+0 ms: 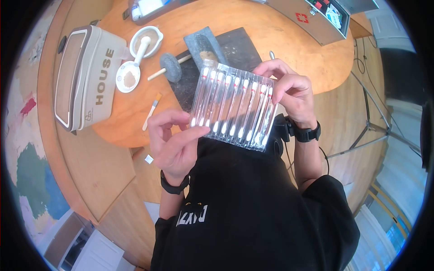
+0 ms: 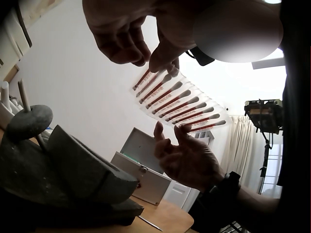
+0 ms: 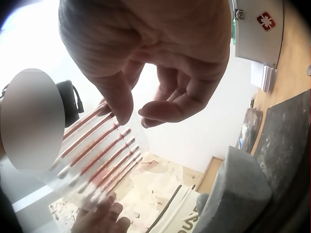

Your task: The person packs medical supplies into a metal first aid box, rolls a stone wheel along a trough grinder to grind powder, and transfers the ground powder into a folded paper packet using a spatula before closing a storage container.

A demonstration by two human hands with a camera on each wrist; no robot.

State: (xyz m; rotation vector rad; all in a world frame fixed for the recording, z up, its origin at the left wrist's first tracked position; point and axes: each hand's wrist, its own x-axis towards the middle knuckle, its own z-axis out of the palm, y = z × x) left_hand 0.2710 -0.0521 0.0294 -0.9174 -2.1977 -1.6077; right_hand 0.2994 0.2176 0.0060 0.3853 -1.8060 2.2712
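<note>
Both hands hold up a clear plastic strip pack of cotton swabs, with several swabs side by side in sealed sleeves. White tips show at both ends, with red marks near the upper ones; the sticks look reddish brown in the left wrist view. My left hand pinches the pack's lower left edge between thumb and fingers. At the upper right edge, my right hand pinches it, thumb and fingertips at the plastic. The pack is tilted above the table's front edge, before the black shirt.
On the wooden table lie a dark board, a grey stone trough, a stone wheel on a wooden rod and a brush. A white mortar, a beige HOUSE case and a metal first-aid box stand around.
</note>
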